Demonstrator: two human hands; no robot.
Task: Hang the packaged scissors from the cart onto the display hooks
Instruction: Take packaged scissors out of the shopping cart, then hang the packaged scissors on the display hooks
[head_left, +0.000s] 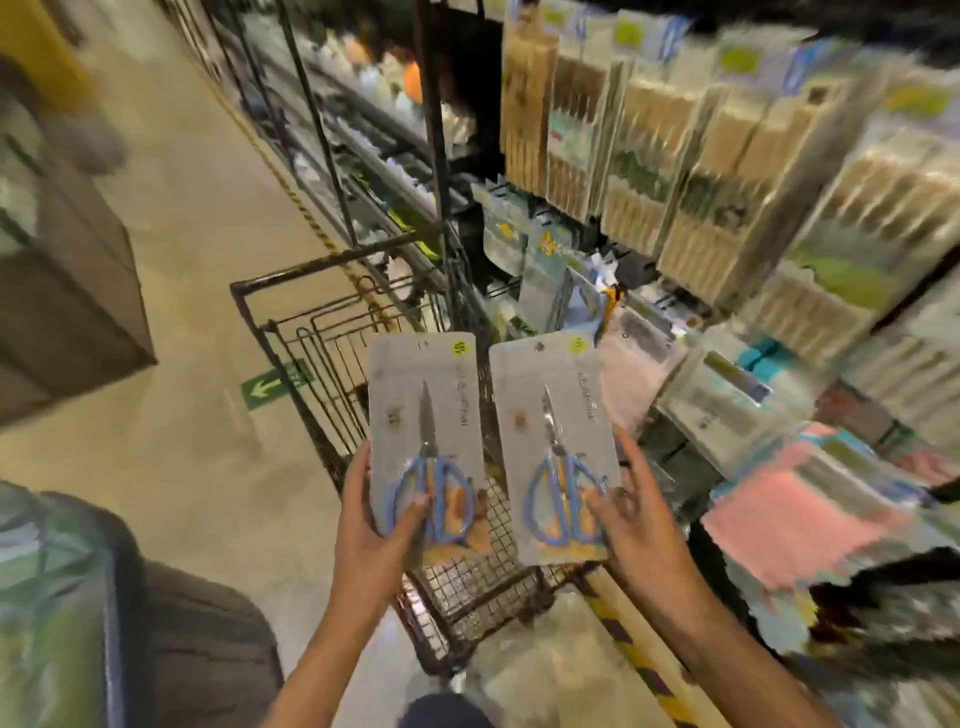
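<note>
Aisle floor w/ a green arrow sign (275, 383) lies far left of the wire cart (332, 332), which serves as the landmark here. Above the cart's near end, the left hand (374, 519) grips the left scissors pack (423, 436) by its lower edge, thumb across the blue handles, fingers curled behind. Just right of it, over the cart's right rim, the right hand (631, 514) holds the right scissors pack (558, 447) the same way, fingers partly spread along its right side. Both packs stand upright, long axis pointing away from the person, hang-holes at the far top end. Right of the cart and beyond it, the display rack (727, 208) of hanging packets is blurred; free hooks can't be made out. Judging by position, the right hand is nearer the rack, so its pack likely goes up first, top end leading.
</note>
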